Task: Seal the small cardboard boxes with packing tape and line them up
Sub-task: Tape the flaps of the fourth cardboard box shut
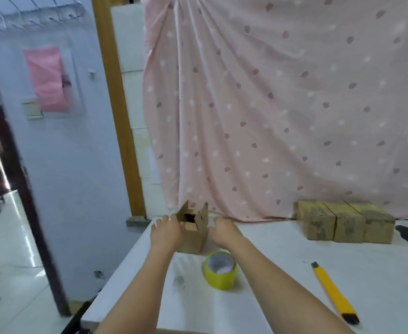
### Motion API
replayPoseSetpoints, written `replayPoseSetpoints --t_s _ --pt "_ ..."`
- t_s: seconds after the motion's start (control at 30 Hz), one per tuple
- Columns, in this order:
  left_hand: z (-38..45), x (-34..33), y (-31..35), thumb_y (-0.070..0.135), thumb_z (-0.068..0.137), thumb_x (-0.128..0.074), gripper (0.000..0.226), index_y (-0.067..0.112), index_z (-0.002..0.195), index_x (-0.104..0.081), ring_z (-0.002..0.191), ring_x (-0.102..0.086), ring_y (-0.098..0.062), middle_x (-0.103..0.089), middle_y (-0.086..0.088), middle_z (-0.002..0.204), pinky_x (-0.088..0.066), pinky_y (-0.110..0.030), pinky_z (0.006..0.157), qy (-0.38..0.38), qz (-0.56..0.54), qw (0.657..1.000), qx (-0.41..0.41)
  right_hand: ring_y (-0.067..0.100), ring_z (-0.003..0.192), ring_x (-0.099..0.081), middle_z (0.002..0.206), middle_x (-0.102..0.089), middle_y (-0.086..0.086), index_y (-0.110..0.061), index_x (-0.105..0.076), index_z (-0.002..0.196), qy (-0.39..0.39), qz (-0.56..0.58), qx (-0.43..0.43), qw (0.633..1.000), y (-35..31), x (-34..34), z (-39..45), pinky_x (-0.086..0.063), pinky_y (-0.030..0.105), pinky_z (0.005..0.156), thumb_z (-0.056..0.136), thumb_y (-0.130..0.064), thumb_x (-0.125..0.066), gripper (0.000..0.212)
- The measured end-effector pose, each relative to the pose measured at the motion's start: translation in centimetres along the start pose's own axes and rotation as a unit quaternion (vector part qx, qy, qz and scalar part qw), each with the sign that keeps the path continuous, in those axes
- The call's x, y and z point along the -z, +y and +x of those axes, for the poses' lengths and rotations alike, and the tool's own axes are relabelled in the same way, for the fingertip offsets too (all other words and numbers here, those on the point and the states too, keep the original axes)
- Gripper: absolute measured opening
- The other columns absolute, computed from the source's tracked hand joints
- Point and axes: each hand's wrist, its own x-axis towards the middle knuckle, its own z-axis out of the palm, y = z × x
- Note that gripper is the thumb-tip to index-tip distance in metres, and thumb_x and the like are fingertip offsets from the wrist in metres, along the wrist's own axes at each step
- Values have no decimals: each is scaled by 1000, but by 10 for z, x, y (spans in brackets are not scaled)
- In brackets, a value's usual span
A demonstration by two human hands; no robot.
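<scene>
A small cardboard box stands upright near the far left of the white table, its top flaps standing open. My left hand rests against the box's left side with fingers on a flap. My right hand sits just right of the box, fingers curled at its right edge. A roll of yellow packing tape lies flat on the table just in front of the box, between my forearms. Three sealed cardboard boxes stand side by side in a row at the back right.
A yellow utility knife lies on the table to the right of the tape. A pink spotted curtain hangs behind the table. The table's left edge drops to a tiled floor beside a dark door frame.
</scene>
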Motion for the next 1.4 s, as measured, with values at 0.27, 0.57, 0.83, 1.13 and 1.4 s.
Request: replayPoseSetpoints --t_s 0.27,0.57,0.83,1.13,1.4 --pt "11 -26 0 34 105 -41 54 12 153 -26 124 -52 -38 -53 -18 139 -45 -37 90 -41 -341 935 92 35 123 -51 135 -54 21 0 -50 132 -15 232 -132 964 -32 -27 31 -42 33 97 106 -35 -30 48" --pt "5 -27 25 56 81 -66 70 17 136 -46 116 -57 -30 -62 -9 125 -50 -43 94 -14 -484 867 117 17 83 -52 96 -57 2 -13 -55 126 -21 449 -168 877 -32 -14 32 -41 27 70 98 -28 -40 35" --pt "-27 -4 88 62 44 -83 107 27 134 -38 118 -56 -17 -53 3 130 -52 -41 96 16 -490 872 13 19 78 -49 77 -55 2 -19 -61 82 62 507 -116 852 25 36 -3 -40 35 75 75 -31 -45 21" --pt "-99 -3 161 49 55 -88 82 48 126 -46 107 -57 7 -57 25 116 -50 -22 84 11 -518 853 -55 16 100 -67 101 -73 -8 -23 -72 96 118 457 -72 879 108 68 -114 -52 32 93 100 -20 -41 31" --pt "-142 -24 171 33 61 -79 83 33 133 -39 109 -50 0 -41 11 123 -51 -35 96 -106 -506 855 -49 19 105 -64 109 -68 -5 -27 -65 107 164 418 -160 879 176 51 -158 -54 42 95 93 -20 -53 20"
